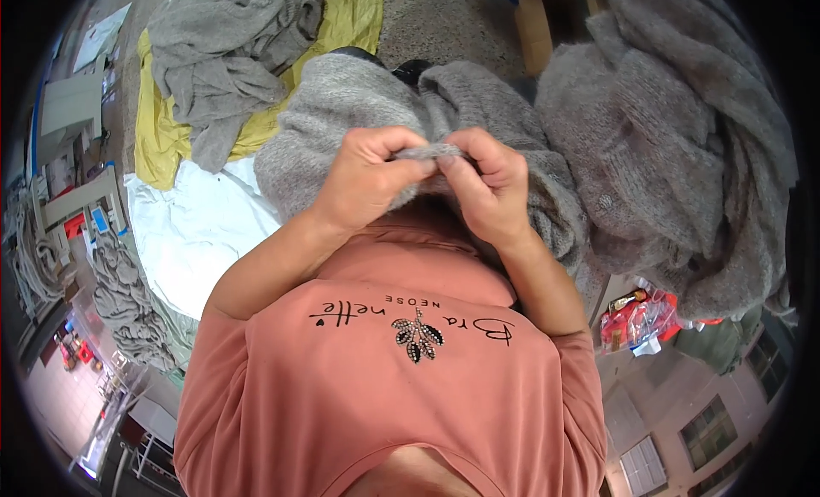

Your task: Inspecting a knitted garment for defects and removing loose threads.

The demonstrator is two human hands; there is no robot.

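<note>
A grey knitted garment lies bunched across my lap, its fuzzy folds spreading to both sides. My left hand pinches a raised edge of this knit between thumb and fingers. Close beside it, my right hand grips the same edge, so a short strip of knit runs between the two sets of fingertips. The thumbs nearly meet. Whether anything small sits inside either pinch cannot be made out.
To my right rises a large heap of grey knitwear. More grey knits lie on yellow sheeting at the far left, with a white sheet nearer. A cardboard box stands far right; a red plastic-wrapped bundle sits at right.
</note>
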